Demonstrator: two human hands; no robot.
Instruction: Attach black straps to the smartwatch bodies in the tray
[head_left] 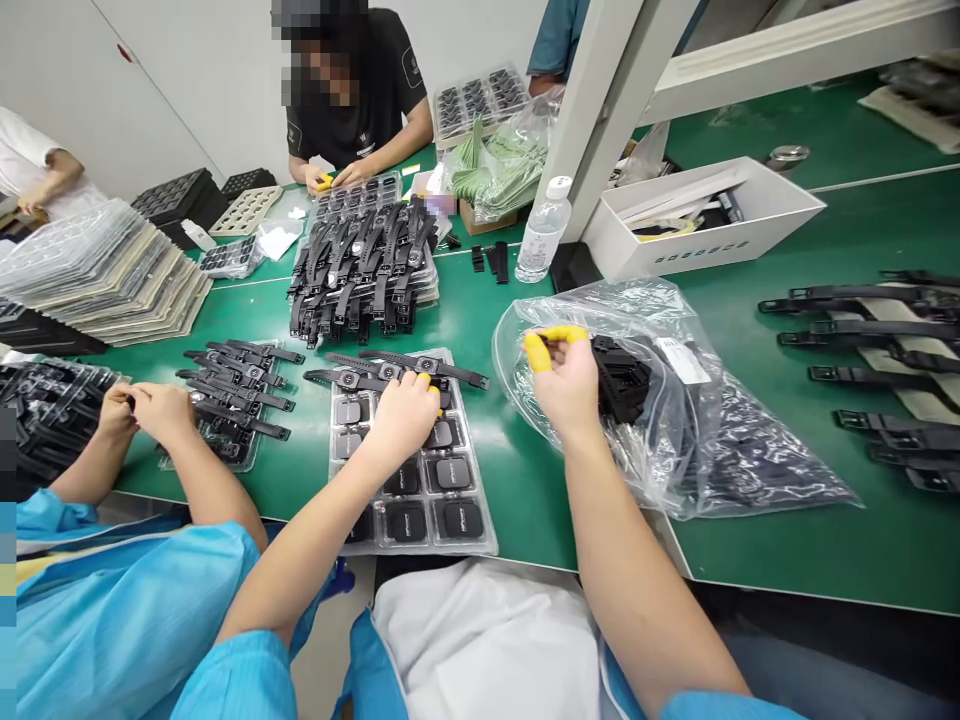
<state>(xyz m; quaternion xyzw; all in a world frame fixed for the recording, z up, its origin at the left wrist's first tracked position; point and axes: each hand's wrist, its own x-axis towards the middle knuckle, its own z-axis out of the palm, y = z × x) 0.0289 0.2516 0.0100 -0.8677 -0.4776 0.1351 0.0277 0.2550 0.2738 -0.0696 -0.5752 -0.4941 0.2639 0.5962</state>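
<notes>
Prob. at pick-up step, w/ R hand [568, 395] curled at mouth of bag [664, 297] by black parts [621, 382], L hand [401, 425] bent over watches [347, 379] atop tray [491, 535], can't tell if pinching anything, needing neat fingertip grip for any lift.

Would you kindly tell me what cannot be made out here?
All in the head view:
- Whether the left hand or right hand grips anything: their fingers hide it.
- Label on the bag: writing too small.
- Inside the bag: glare hides parts.
- Straps at right: cut off by edge.
</notes>
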